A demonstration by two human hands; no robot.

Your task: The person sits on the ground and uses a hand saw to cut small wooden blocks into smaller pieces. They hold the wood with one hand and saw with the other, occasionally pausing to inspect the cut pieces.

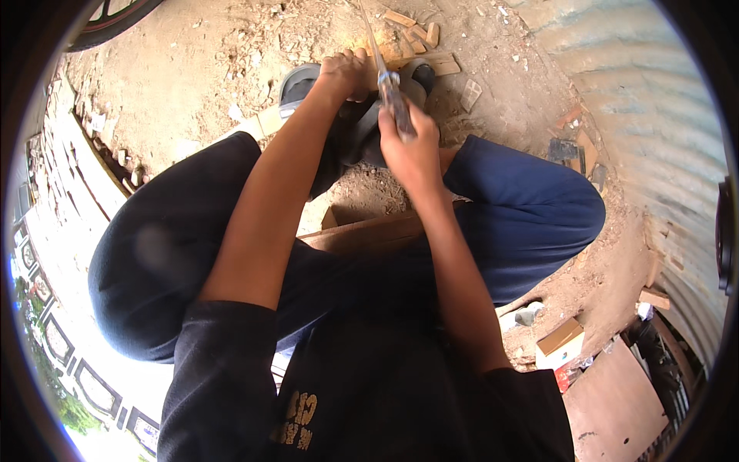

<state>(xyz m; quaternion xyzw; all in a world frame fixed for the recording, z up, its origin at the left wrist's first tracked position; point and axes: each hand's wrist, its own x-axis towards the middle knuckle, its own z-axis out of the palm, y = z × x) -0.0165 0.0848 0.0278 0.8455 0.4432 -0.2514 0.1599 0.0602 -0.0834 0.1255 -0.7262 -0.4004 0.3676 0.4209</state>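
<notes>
My right hand (409,150) is wrapped round the dark handle of a saw-like tool (390,91). Its long, thin blade points away from me and is seen nearly edge-on, so its teeth cannot be made out. Beside it, my left hand (346,75) is closed and bears down on a wooden strip (442,63), whose right end sticks out past my foot. Grey sandals (298,86) on my feet flank the hands. Yellowish sawdust (356,37) lies on the ground by the blade. The left fingertips are partly hidden.
Several small wood offcuts (416,35) lie beyond the right foot. A wooden plank (369,233) runs under my crossed legs. Corrugated metal sheet (639,100) walls the right side. A flat board (616,400) and scraps lie lower right; a wheel (108,29) shows upper left.
</notes>
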